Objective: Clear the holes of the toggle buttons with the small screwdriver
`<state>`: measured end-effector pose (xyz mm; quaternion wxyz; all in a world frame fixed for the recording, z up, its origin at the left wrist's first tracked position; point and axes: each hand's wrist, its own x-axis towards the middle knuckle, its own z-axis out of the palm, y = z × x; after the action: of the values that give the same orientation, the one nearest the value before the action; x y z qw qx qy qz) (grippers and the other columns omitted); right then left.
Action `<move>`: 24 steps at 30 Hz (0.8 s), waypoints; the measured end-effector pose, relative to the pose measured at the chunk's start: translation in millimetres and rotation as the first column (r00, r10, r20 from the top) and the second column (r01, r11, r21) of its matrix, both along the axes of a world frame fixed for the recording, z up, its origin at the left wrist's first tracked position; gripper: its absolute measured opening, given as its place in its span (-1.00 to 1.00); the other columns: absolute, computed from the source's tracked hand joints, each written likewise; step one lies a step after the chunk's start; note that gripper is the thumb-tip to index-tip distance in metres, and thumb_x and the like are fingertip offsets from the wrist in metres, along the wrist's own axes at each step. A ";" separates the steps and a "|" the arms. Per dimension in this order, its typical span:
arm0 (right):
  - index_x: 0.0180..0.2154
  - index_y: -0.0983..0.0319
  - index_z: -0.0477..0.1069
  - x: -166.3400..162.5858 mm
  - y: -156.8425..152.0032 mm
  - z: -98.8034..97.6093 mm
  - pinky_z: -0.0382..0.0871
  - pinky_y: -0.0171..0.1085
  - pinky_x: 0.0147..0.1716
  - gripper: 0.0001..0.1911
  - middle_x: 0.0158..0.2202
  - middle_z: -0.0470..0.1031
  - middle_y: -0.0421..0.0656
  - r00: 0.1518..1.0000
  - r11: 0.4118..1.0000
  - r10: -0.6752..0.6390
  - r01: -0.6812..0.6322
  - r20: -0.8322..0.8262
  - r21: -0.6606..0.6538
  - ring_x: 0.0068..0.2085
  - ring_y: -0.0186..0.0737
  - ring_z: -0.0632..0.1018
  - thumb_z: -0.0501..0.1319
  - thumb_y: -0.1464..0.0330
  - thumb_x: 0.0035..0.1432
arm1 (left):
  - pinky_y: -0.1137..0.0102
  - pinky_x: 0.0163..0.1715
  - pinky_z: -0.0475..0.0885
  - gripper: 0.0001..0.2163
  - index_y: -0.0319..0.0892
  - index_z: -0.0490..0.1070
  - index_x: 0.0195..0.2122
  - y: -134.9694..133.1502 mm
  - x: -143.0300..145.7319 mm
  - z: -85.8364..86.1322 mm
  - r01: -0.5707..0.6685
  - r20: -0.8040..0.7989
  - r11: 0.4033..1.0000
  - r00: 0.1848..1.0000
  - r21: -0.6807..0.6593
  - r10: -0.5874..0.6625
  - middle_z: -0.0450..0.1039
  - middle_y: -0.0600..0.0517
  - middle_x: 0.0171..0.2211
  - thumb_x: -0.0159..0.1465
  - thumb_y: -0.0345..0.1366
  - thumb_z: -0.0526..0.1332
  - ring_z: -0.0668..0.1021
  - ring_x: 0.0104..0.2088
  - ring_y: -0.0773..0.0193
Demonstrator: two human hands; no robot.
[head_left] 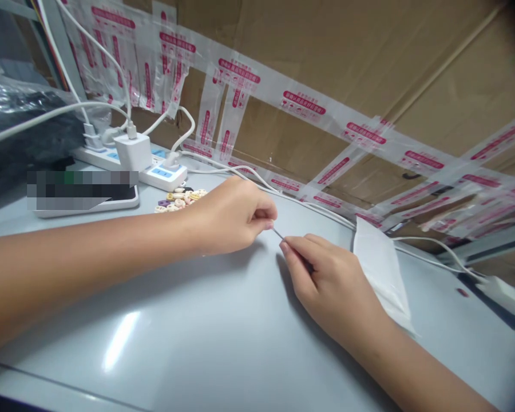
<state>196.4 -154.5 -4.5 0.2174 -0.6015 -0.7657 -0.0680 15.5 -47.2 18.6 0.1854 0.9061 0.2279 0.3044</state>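
Note:
Just above the table [206,326], my left hand [236,214] and my right hand [326,274] face each other with closed fingertips. Between them runs a short, thin, dark grey strand [278,233], pinched at one end by each hand. Whether it is stiff or soft I cannot tell, and its ends are hidden in the fingers. Behind my left wrist lies a small heap of beads [180,200] in cream, yellow, pink and purple, partly covered by the arm.
A phone-like device [129,201] lies at the left, near a white power strip [167,178] holding a charger [133,151] and cables. To the right is a white pouch [381,269]. Taped cardboard [278,134] stands along the back, with a white cable [326,213] at its foot.

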 end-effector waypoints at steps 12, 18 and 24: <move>-0.41 0.24 0.41 -1.2 -0.9 0.1 0.17 -0.27 -0.41 -0.74 -0.49 0.38 -0.20 0.999 0.999 -0.034 0.033 -0.041 -0.032 -0.45 -0.27 0.40 0.07 0.37 0.33 | 0.41 -0.40 0.29 -0.87 -0.17 0.53 -0.37 -3.3 1.8 -3.3 -0.040 -0.034 0.994 0.998 0.099 0.043 0.55 0.09 -0.47 0.26 -0.38 0.18 0.52 -0.42 0.31; -0.39 0.22 0.43 -1.2 0.7 2.5 0.20 -0.29 -0.39 -0.75 -0.47 0.45 -0.19 0.996 1.000 -0.020 0.018 -0.091 -0.024 -0.45 -0.28 0.42 0.08 0.38 0.33 | 0.40 -0.39 0.36 -0.92 -0.15 0.54 -0.36 -5.5 3.4 1.4 -0.076 0.015 0.986 0.997 -0.150 0.079 0.59 0.10 -0.44 0.23 -0.33 0.24 0.58 -0.41 0.30; -0.48 0.23 0.36 -1.3 -1.8 1.8 0.11 -0.26 -0.45 -0.70 -0.53 0.29 -0.20 0.997 0.997 -0.064 0.065 0.032 -0.038 -0.49 -0.28 0.35 0.07 0.36 0.32 | 0.38 -0.40 0.29 -0.86 -0.18 0.53 -0.39 -8.9 3.7 -2.1 -0.074 -0.088 0.996 0.993 0.056 0.079 0.55 0.05 -0.47 0.26 -0.38 0.18 0.52 -0.42 0.28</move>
<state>195.2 -156.3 -2.7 0.1918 -0.6288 -0.7504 -0.0692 19.3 -56.1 16.5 0.1394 0.9140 0.2625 0.2761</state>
